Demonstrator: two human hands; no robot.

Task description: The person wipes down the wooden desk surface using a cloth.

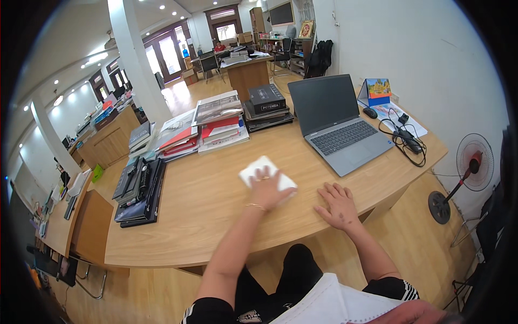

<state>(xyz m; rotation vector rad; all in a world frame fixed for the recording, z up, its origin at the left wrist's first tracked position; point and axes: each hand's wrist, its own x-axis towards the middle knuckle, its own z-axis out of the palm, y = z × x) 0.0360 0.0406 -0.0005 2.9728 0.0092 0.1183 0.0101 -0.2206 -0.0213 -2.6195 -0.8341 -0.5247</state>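
On the wooden desk (194, 200), a folded white cloth or tissue (260, 163) lies in front of the laptop. My left hand (266, 189) rests on top of it, fingers spread and pressed flat, covering its lower part. A bracelet and a ring show on that hand. To the right, my right hand (338, 207) lies palm down on the bare desk top near the front edge, its fingers stretched out and holding nothing. The grey laptop (345, 135) stands open just beyond the right hand, apart from it.
Stacked books and papers (218, 121) and a black box (266, 99) line the far edge. Dark binders (141, 189) lie at left. A mouse (370, 112), cables (407, 141) and a desk calendar (376, 92) sit right of the laptop. A fan (469, 167) stands beyond.
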